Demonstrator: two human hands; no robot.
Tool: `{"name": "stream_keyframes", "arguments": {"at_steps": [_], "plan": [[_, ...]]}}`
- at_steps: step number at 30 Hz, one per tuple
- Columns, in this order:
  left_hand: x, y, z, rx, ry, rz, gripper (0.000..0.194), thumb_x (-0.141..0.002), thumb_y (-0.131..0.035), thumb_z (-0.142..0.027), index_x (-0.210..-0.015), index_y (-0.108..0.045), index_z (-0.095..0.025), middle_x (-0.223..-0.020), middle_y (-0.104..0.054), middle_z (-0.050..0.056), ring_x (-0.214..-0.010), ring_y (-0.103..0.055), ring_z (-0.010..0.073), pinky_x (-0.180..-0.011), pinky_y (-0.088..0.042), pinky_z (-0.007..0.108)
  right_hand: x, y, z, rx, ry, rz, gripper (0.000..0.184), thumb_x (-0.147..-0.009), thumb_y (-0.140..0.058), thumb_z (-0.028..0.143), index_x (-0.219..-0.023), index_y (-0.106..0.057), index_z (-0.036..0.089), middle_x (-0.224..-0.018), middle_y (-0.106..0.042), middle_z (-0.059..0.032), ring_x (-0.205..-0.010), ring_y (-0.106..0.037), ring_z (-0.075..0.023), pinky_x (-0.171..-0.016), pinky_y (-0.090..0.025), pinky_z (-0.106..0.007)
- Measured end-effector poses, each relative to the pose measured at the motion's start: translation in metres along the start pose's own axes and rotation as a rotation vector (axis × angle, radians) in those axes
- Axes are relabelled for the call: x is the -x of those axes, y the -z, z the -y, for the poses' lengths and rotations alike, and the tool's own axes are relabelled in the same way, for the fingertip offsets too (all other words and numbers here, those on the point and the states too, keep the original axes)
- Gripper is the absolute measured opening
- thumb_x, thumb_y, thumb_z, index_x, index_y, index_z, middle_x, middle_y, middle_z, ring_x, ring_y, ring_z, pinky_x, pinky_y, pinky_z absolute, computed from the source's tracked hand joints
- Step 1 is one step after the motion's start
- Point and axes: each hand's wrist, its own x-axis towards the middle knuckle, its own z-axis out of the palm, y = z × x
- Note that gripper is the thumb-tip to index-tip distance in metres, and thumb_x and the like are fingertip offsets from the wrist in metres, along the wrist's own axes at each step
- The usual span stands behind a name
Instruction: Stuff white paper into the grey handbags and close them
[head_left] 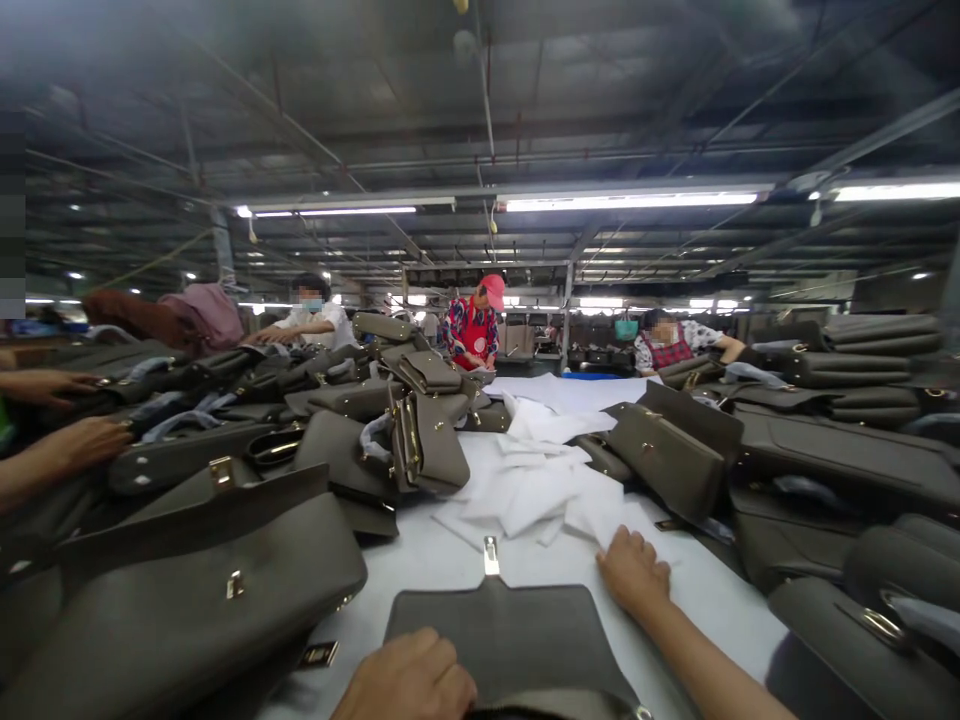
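Note:
An olive-grey handbag [502,635] lies in front of me at the lower middle, its flap laid out flat and a gold clasp plate [491,556] at the flap's tip. My left hand [409,675] is closed on the bag's near left edge, fingers curled and their tips hidden. To the right of the flap, my right hand [637,570] reaches to the near edge of a loose pile of thin white sheets [525,490]. Its fingers are bent down on one sheet, their tips partly hidden. The bag's opening is cut off by the bottom of the view.
Similar handbags are heaped on the left [225,570] and right [840,460] of the white table [720,600]. Another person's hands [82,440] reach in from the left. Several people stand beyond, one in a red cap [492,290]. Strip lights [630,201] hang overhead.

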Motion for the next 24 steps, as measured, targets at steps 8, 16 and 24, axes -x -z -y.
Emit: {"name": "stream_keyframes", "arguments": {"at_steps": [8, 16, 24], "plan": [[-0.007, 0.008, -0.021, -0.005, 0.053, 0.141, 0.016, -0.074, -0.062, -0.021, -0.09, -0.063, -0.022, -0.081, -0.063, 0.004, -0.076, -0.055, 0.02, -0.062, -0.038, 0.026, 0.032, 0.056, -0.003, -0.403, -0.047, -0.058, 0.045, -0.092, -0.023, 0.029, -0.123, -0.049, 0.007, -0.12, -0.057, -0.0203, -0.108, -0.056, -0.0314, -0.09, -0.044, -0.043], [0.013, 0.05, -0.046, 0.483, 0.197, -0.009, 0.057, -0.059, -0.079, -0.046, -0.108, -0.059, -0.025, -0.102, -0.062, 0.004, -0.093, -0.055, 0.0231, -0.075, -0.043, 0.028, 0.139, 0.208, 0.026, -1.61, 0.34, -0.122, 0.054, -0.085, -0.052, 0.053, -0.125, -0.046, 0.017, -0.108, -0.063, -0.0089, -0.088, -0.061, -0.0207, -0.071, -0.051, -0.029], [0.023, 0.081, -0.062, 1.285, 0.323, -0.282, 0.088, -0.061, -0.061, -0.076, -0.125, -0.036, -0.02, -0.103, -0.056, 0.007, -0.066, -0.046, 0.0116, -0.062, -0.038, 0.026, 0.221, 0.223, 0.033, -0.985, 0.995, 0.024, 0.028, -0.092, -0.044, 0.035, -0.109, -0.061, 0.02, -0.088, -0.064, -0.0066, -0.076, -0.059, -0.018, -0.069, -0.05, -0.028]]}}
